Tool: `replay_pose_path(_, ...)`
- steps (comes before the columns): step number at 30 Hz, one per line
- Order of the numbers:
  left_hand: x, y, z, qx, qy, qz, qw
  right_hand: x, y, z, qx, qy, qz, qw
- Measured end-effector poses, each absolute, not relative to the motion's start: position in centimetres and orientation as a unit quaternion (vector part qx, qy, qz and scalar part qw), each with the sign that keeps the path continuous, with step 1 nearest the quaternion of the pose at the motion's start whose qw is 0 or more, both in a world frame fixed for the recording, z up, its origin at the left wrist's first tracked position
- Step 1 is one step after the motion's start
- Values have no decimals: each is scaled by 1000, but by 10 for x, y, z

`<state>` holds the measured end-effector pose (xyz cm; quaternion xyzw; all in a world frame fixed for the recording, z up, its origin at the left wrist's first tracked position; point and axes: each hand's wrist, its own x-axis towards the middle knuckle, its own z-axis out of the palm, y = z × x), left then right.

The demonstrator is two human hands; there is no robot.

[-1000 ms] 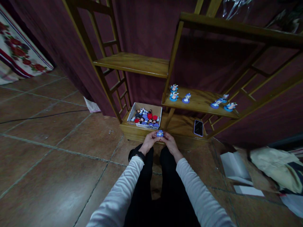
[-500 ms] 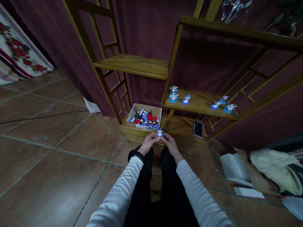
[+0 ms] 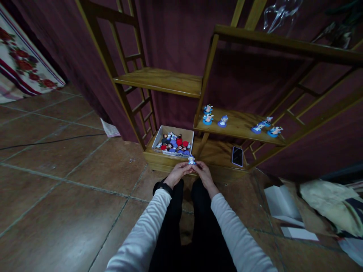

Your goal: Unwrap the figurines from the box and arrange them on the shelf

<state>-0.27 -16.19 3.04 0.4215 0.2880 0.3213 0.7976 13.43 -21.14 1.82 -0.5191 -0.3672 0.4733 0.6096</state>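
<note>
Between my fingertips I hold a small blue-and-white figurine (image 3: 191, 160) upright, its face toward me. My left hand (image 3: 179, 170) grips its base from the left, and my right hand (image 3: 203, 172) grips it from the right. Just behind it, an open cardboard box (image 3: 158, 138) on the low shelf holds a jumble of figurines with red, blue and dark bases. To the right, on the raised shelf (image 3: 239, 122), stand several figurines, among them a purple-based one (image 3: 222, 121) and a blue-based one (image 3: 275, 131).
A phone (image 3: 237, 156) lies on the low shelf at right. An upper left shelf (image 3: 161, 80) juts out above the box. Clear glassware (image 3: 279, 16) stands on the top right shelf. White box pieces (image 3: 283, 204) and a pale cloth bag (image 3: 330, 202) lie on the floor at right.
Both hands stay on the figurine in nearly the same place. The view has tipped very slightly, so the shelves sit a little lower.
</note>
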Motion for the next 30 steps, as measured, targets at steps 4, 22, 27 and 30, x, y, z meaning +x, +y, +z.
replay_pose_path(4, -2, -161, 29, 420, 293, 319, 798, 134, -212, 19, -522, -376, 458, 614)
replay_pose_path(22, 6, -162, 29, 439, 349, 306, 769, 136, -209, 15, -565, -373, 432, 596)
replay_pose_path(27, 8, -162, 27, 449, 364, 293, 762, 136, -208, 13, -585, -364, 430, 584)
replay_pose_path(30, 8, -161, 27, 447, 374, 279, 763, 136, -207, 12, -588, -367, 428, 580)
